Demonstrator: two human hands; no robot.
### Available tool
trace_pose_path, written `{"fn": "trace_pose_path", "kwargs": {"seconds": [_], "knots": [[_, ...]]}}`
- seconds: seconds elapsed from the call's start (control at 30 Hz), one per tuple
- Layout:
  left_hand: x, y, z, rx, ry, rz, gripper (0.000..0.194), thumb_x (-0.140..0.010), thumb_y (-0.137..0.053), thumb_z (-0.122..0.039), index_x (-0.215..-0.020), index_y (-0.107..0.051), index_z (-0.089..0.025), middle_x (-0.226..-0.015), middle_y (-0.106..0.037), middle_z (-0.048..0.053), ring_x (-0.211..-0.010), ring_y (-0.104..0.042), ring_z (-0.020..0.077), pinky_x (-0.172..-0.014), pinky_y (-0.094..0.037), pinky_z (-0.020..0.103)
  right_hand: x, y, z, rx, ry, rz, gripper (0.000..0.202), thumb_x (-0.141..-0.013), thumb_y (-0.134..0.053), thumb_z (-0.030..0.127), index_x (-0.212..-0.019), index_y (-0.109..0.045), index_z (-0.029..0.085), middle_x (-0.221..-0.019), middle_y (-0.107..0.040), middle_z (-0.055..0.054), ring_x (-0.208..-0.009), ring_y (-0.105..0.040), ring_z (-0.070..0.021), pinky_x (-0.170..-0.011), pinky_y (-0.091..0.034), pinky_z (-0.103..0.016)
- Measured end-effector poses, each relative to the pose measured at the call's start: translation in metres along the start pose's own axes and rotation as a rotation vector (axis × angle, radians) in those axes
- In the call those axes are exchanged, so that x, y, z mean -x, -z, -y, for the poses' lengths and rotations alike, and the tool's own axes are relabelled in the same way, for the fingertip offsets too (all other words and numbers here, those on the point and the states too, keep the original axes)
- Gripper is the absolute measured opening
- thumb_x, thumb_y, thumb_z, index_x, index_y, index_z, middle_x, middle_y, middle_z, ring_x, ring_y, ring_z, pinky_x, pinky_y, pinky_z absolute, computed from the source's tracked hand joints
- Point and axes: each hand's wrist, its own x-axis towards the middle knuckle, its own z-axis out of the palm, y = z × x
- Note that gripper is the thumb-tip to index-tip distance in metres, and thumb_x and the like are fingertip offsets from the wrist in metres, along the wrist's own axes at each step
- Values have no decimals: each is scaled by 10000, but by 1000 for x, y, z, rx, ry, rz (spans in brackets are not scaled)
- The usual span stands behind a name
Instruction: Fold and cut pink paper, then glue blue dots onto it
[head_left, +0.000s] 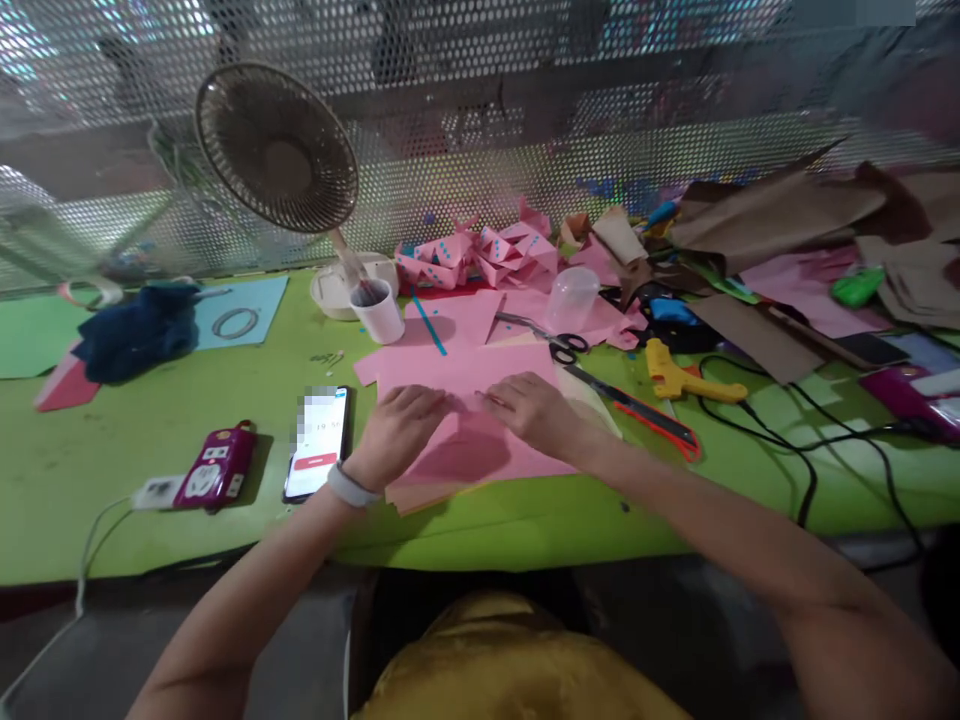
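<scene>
The left hand [403, 427] and right hand [534, 414] touch pink paper [469, 368]; whether they pinch it can't be told. It looks light and bendy, best held by its edges.

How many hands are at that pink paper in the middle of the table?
2: the left hand on the left part of the pink paper, the right hand on its right part. I see no others.

Left hand [401, 425] and right hand [531, 410]: backs uppermost, fingers close together, tips turned inward, near but apart. Left forearm [255, 590] and right forearm [697, 510] converge forward.
</scene>
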Motion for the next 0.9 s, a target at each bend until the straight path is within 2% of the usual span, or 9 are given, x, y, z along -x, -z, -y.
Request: {"fn": "trace_pose_path", "kwargs": {"seconds": [0.1, 0.23, 0.37, 0.43, 0.53, 0.67, 0.8, 0.9], "knots": [[20, -15, -12, 14, 22, 138, 236, -919, -517, -106, -1101, -663, -149, -1058, -719, 78, -882, -647, 218, -684, -530, 334, 22, -11, -2, 26, 83, 109, 303, -923, -461, 49, -1165, -641, 79, -1092, -699, -139, -940, -596, -243, -784, -433, -379], [28, -20, -17, 43, 87, 201, 258, -925, -499, -106, -1123, -650, -171, -1086, -703, 82, -894, -637, 213, -644, -539, 314, 40, -6, -3, 7, -30, 58, 280, -920, -467, 76, -1112, -670, 80, -1112, -704, -138, -958, -606, -255, -811, -442, -394], [28, -19, -17, 45, 96, 207, 236, -923, -519, -126, -1119, -644, -166, -1084, -702, 82, -902, -637, 221, -634, -540, 316, 34, 2, 11, -108, -124, -18, 294, -920, -525, 210, -1162, -643, 93, -1175, -671, -151, -1043, -582, -276, -877, -437, -418], [28, -18, -16, 56, 98, 201, 217, -925, -532, -148, -1109, -647, -165, -1073, -705, 83, -903, -639, 219, -655, -543, 319, 25, -1, 19, -157, -109, -16, 319, -937, -529, 268, -1187, -622, 94, -1171, -663, -152, -1053, -573, -270, -885, -438, -406], [28, -17, -16, 89, 100, 191, 197, -930, -534, -165, -1078, -664, -176, -1098, -706, 76, -913, -643, 213, -684, -544, 316, 14, -13, 26, -190, -70, 40, 238, -966, -497, 261, -1085, -645, 117, -1092, -667, -136, -1001, -571, -250, -847, -443, -385], [28, -16, -15, 209, 154, 150, 223, -945, -506, -172, -1078, -681, -204, -1069, -723, 53, -913, -653, 195, -744, -546, 315, 9, -25, 25, -232, -89, 102, 178, -977, -472, 215, -968, -641, 159, -1021, -647, -90, -957, -551, -229, -819, -435, -362], [28, -18, -13, 303, 232, 106, 217, -956, -496, -217, -1057, -687, -213, -1036, -732, 37, -905, -659, 192, -775, -544, 330, 7, -26, 23, -321, -183, 75, 213, -972, -498, 327, -981, -625, 156, -1006, -630, -96, -951, -533, -230, -809, -440, -356], [29, -18, -12, 302, 248, 101, 224, -965, -482, -241, -1046, -689, -214, -1017, -736, 38, -864, -664, 190, -735, -543, 326, 5, -26, 22, -364, -196, 82, 205, -973, -498, 320, -977, -633, 166, -994, -622, -92, -941, -527, -220, -799, -441, -349]]}}
